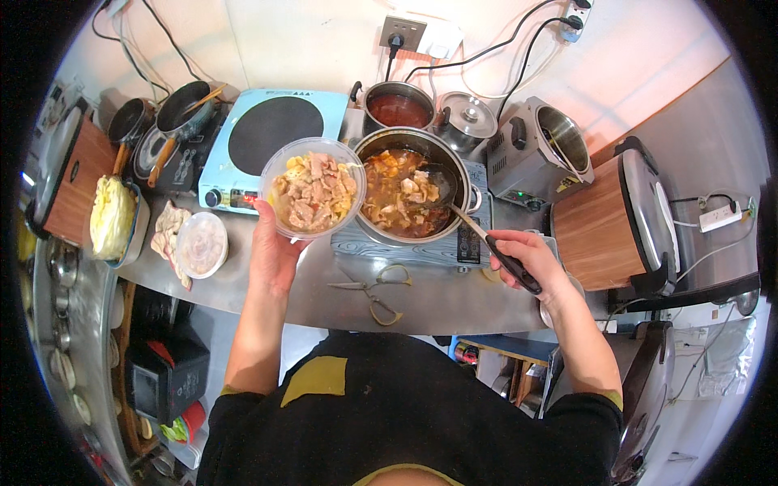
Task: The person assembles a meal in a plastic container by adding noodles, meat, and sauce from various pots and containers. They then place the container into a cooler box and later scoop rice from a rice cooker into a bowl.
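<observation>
My left hand (pixel 273 255) holds a round clear plastic bowl (pixel 358 191) by its near side. Pieces of meat (pixel 316 194) and yellowish vegetable fill much of it. Just right of the bowl, a steel pot (pixel 363 143) of brown stew stands on a wood-patterned cooktop (pixel 401 252). Closed around the black handle of a ladle (pixel 483 234) is my right hand (pixel 529 261). The ladle's dark head lies in the pot with meat and broth in it. Between my forearms a pair of scissors (pixel 368 290) rests on the steel counter with its blades apart.
Behind the stew stand a pot of red liquid (pixel 398 111) and a lidded pot (pixel 471 118). A blue cooktop (pixel 213 164), two pans (pixel 185 109), a cabbage (pixel 112 209) and a lidded tub (pixel 202 245) sit left. On the right are a steel appliance (pixel 523 164) and a wood-patterned cooker (pixel 592 225).
</observation>
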A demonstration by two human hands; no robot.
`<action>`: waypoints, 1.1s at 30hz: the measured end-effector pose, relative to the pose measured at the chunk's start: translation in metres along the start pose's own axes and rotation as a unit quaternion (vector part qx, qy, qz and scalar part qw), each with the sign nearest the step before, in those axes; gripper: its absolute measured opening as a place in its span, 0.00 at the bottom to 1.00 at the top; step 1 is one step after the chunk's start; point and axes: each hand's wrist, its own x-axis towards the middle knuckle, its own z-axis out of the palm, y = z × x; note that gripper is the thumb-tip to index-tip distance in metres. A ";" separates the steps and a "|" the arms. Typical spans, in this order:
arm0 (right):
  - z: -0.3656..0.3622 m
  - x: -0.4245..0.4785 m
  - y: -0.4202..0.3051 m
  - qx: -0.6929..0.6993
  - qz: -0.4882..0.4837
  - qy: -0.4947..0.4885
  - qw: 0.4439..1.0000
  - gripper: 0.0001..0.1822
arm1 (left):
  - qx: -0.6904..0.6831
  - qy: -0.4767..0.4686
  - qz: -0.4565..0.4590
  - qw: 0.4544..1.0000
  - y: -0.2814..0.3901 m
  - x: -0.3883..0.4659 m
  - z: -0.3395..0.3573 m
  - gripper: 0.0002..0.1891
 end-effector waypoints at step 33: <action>0.085 -0.066 -0.037 -0.538 -0.373 0.020 0.756 0.28 | 0.025 -0.057 -0.095 0.994 -0.019 0.014 0.026 0.40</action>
